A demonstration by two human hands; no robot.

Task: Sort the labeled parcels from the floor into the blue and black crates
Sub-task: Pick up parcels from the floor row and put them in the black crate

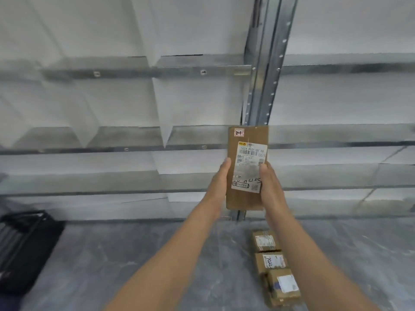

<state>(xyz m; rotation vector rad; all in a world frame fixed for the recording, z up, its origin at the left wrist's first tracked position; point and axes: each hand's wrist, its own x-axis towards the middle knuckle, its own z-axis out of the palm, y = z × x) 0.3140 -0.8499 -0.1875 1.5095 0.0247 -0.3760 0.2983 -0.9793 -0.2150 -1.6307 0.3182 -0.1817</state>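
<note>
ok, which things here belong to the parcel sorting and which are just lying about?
Job: held parcel, gripped by left hand and right hand; three floor parcels; black crate.
Lying about: shelves, steel post.

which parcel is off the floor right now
The tall parcel held in the left hand and right hand; the other three parcels lie on the floor.

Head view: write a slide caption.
Left hand and right hand hold a labelled parcel; three parcels lie on the floor.

Head-worn view, forward and down.
</note>
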